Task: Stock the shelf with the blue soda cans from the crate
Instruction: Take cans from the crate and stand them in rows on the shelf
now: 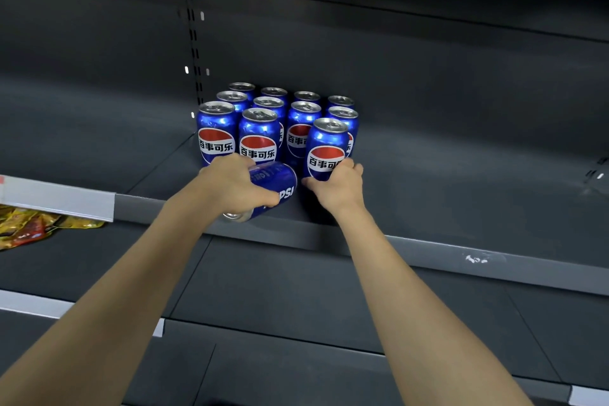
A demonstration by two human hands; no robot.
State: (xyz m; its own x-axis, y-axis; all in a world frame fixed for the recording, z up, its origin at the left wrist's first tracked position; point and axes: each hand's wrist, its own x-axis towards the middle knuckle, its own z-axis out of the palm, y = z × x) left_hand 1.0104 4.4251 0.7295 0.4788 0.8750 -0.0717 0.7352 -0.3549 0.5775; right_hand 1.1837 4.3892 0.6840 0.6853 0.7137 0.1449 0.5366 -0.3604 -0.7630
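— While the left hand (pixel 238 182) wraps its fingers over a tilted can (pixel 268 189), what is the right hand (pixel 336 184) doing?

— It grips the base of the front can (pixel 327 148), which stands upright on the shelf (pixel 461 208), thumb on the left side and fingers curled round the right.

— And the tilted can?

— It lies nearly on its side over the shelf's front lip (pixel 296 237), silver end toward the camera, just left of the front can and in front of the standing group. Whether it touches the deck I cannot tell.

— What stands behind?

— The block of blue cans (pixel 260 138), upright in tidy rows toward the back panel (pixel 428 59). The gap in its front row, just behind the tilted can, is partly closed off by the left hand and the can it holds.

— Anything further out?

— To the far left, yellow snack packets (pixel 36 224) lie on the lower shelf (pixel 280 280), under a pale price strip (pixel 59 199). A slotted upright (pixel 194 43) runs up the back panel behind the cans. The crate is out of sight.
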